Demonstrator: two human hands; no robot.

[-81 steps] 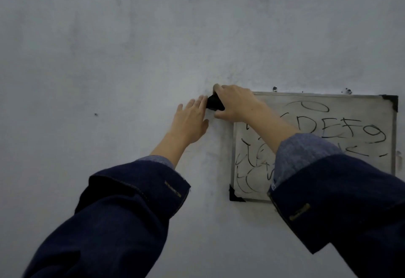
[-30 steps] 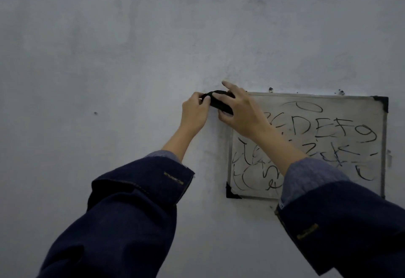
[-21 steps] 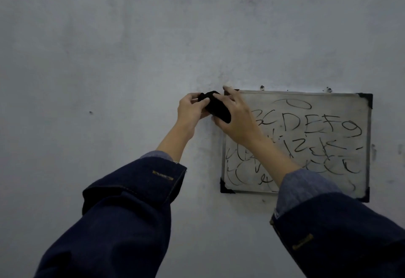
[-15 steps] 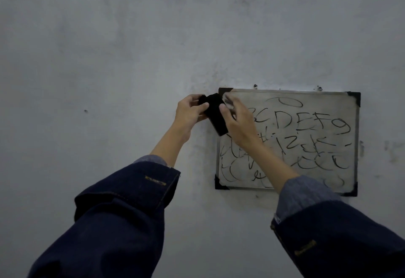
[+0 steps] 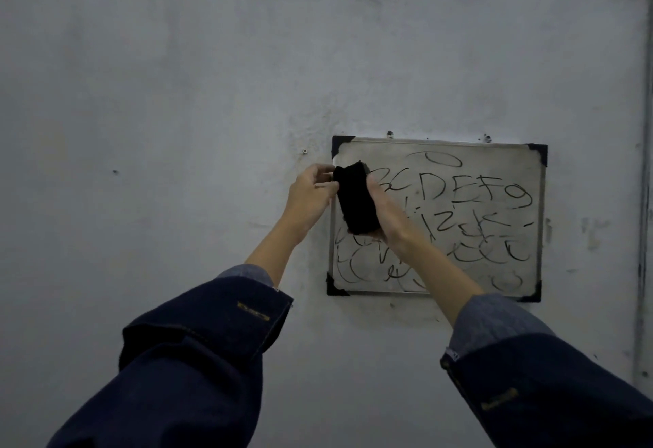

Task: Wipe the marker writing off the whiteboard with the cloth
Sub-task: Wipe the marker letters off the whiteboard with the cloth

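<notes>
A small whiteboard (image 5: 494,172) with black corner caps hangs on the wall, covered in black marker letters and scribbles. A black cloth (image 5: 355,198) hangs in front of the board's left edge. My left hand (image 5: 311,196) pinches the cloth's upper left edge. My right hand (image 5: 385,214) holds the cloth along its right side and from beneath, with the palm hidden behind the fabric. Both hands are just in front of the board's upper left part.
The pale, smudged wall (image 5: 176,94) surrounds the board. Two small nails (image 5: 390,134) stick out just above its top edge. A vertical pipe or trim (image 5: 645,200) runs down the far right. My dark blue sleeves (image 5: 198,359) fill the lower view.
The cloth has come down from the board's top left corner and unfolded into a longer hanging piece. Both hands lowered with it, and the corner cap is now uncovered.
</notes>
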